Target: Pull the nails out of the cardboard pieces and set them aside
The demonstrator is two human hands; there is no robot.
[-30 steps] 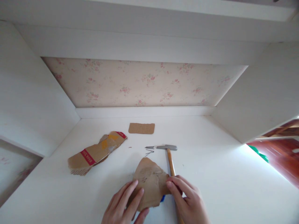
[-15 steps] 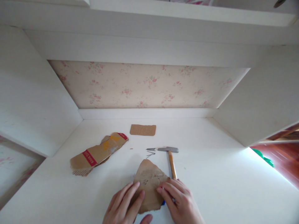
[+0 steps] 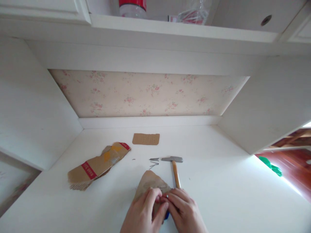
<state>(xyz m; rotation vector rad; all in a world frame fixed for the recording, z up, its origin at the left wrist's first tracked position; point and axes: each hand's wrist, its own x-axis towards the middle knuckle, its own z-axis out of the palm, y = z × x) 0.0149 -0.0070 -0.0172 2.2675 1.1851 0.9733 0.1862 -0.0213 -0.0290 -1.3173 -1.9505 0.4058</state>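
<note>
A torn piece of brown cardboard [image 3: 147, 182] lies at the front of the white tabletop, partly hidden by both hands. My left hand [image 3: 143, 212] is over it, index finger and thumb curled in towards my right fingertips; what they grip is hidden. My right hand [image 3: 186, 207] pinches at the cardboard's right edge. A tiny pale tip [image 3: 167, 196] shows at its fingers, too small to name. Something blue [image 3: 167, 215] peeks out below the hands. Just beyond my right hand lies a hammer [image 3: 176, 171] with a wooden handle. Several loose nails [image 3: 153, 159] lie left of its head.
A small cardboard rectangle with rows of holes [image 3: 145, 139] lies farther back. Left of it is a torn cardboard strip [image 3: 99, 166] with red tape. White side panels [image 3: 252, 100] and a shelf [image 3: 179, 32] with a bottle [image 3: 132, 9] enclose the tabletop.
My left hand has moved right from the cardboard's left side to meet my right fingertips, its fingers now curled. My right hand stays at the right edge. The view has tipped up slightly.
</note>
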